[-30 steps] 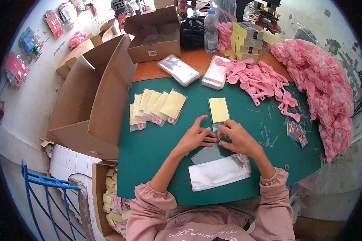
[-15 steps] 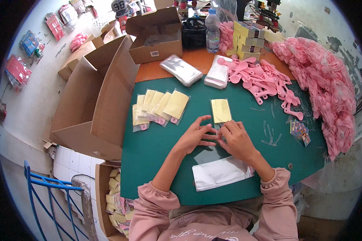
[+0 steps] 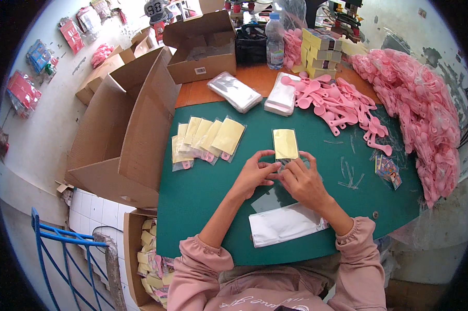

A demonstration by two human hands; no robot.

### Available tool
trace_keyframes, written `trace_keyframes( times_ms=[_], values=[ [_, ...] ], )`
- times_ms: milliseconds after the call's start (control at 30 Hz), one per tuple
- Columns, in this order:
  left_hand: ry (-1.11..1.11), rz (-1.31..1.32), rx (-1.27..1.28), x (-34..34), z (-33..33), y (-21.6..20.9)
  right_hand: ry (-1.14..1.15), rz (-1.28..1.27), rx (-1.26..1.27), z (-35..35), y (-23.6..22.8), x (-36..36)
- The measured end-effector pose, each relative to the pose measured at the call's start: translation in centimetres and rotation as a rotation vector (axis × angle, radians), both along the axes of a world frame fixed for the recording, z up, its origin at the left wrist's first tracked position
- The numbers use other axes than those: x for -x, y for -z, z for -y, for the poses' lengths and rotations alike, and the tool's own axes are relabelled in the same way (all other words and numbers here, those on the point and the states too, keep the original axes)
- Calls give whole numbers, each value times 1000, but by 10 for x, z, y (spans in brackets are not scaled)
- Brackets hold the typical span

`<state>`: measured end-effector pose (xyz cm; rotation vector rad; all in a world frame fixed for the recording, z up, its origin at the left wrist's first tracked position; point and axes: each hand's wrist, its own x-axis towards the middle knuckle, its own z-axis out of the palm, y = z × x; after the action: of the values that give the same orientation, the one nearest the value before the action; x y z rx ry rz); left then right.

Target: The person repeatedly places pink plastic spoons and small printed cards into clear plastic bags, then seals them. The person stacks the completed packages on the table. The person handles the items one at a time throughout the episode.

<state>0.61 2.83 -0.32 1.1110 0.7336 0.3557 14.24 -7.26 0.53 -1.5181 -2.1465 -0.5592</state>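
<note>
A clear plastic bag with a pale yellow card (image 3: 285, 143) inside lies on the green mat, just beyond my hands. My left hand (image 3: 253, 175) pinches the near end of this bag, its thumb and fingertips meeting there. From the other side my right hand (image 3: 304, 179) grips the same end, with its index finger stretched along the bag's right edge. What exactly lies between the fingertips is mostly hidden. Close below my hands is a stack of clear plastic bags (image 3: 286, 224). To the left, several filled bags with yellow cards (image 3: 228, 136) overlap in a row, pink handle ends showing.
Loose pink spoons (image 3: 330, 101) lie at the back right, beside a large heap of bagged pink spoons (image 3: 415, 114). Two bundles of clear bags (image 3: 235, 92) sit at the back. An open cardboard box (image 3: 146, 129) borders the table's left. Plastic strips (image 3: 351, 173) litter the right side.
The fingers of my left hand have drawn together from a spread pose. My right index finger has stretched up along the bag's side. The bag has hardly moved.
</note>
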Motion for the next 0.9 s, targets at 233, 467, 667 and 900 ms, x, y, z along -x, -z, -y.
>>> trace_keyframes(
  times_ms=[233, 467, 667, 900],
  values=[
    [-10, 31, -99, -2, -1, 10, 9, 47, -23, -3, 5, 2],
    [55, -36, -320, -3, 1, 6, -48, -153, 225, 7, -1, -11],
    [1, -44, -321, 5, -7, 7, -253, -913, 677, 26, -48, -85],
    [106, -7, -424, 1, -8, 8, 975, -555, 436, 81, -74, -270]
  ],
)
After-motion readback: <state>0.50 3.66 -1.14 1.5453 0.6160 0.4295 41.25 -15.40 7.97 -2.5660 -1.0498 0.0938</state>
